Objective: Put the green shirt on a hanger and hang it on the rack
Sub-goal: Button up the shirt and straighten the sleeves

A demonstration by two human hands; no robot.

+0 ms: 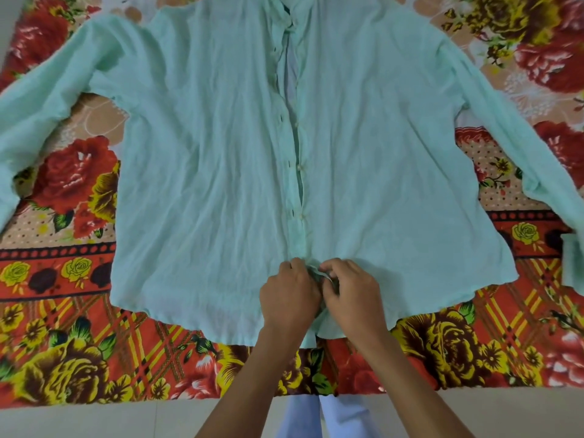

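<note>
From the head camera, the only view you've got: the green shirt (221, 147) is spread front-up across the flowered bedsheet (79, 352), collar toward the far edge, hem toward the near edge where you're standing, sleeves thrown out toward the left and right edges. Your left hand (289, 292) and right hand (354, 292) sit touching each other at the bottom of the button strip, both with fingers curled in and pinching the two front edges together, so it looks to me like you're working the lowest button. Higher up the strip the front gapes open near the collar, so I'd guess some of those aren't done. No hanger or rack in view, so that part's not started. Handling-wise, this looks like thin, light, floppy cloth, creased all over and a bit see-through, so it won't hold any shape and will slump the moment you lift it. I'd take it by the shoulder seams or the collar, where the cloth is doubled. Grabbing mid-panel will just bunch it. The open neck is probably the easiest way in for the hanger, and thin fabric like this could slide off one shoulder, so keep it level.
</note>
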